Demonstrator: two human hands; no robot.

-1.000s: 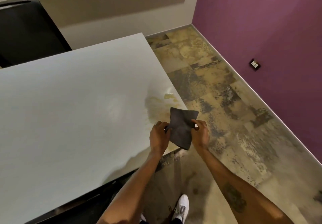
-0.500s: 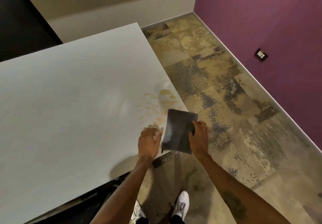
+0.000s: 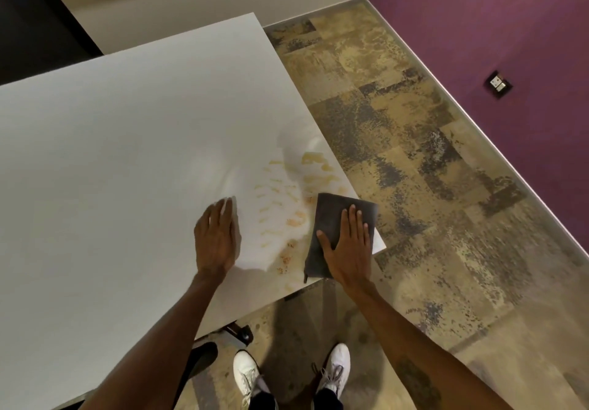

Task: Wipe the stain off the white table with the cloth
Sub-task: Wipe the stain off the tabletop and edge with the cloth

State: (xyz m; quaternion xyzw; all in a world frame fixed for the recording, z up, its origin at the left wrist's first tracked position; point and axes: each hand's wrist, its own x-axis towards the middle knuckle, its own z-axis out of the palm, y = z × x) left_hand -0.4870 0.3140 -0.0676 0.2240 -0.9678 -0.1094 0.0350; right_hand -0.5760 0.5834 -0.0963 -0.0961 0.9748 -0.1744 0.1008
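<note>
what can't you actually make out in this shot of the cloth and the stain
- Head view: any stain under the cloth is hidden by the cloth and the right hand flat on it.
- Table surface under the left hand is covered; its fingertips are motion-blurred.
- The table's left side is cut off by the frame edge.
- The wall socket is too small to read.

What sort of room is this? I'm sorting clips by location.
Probably an office or meeting room, though that is a guess: a large plain white table, a purple wall with a low socket plate, mottled floor tiles, and a dark chair at the far side.
</note>
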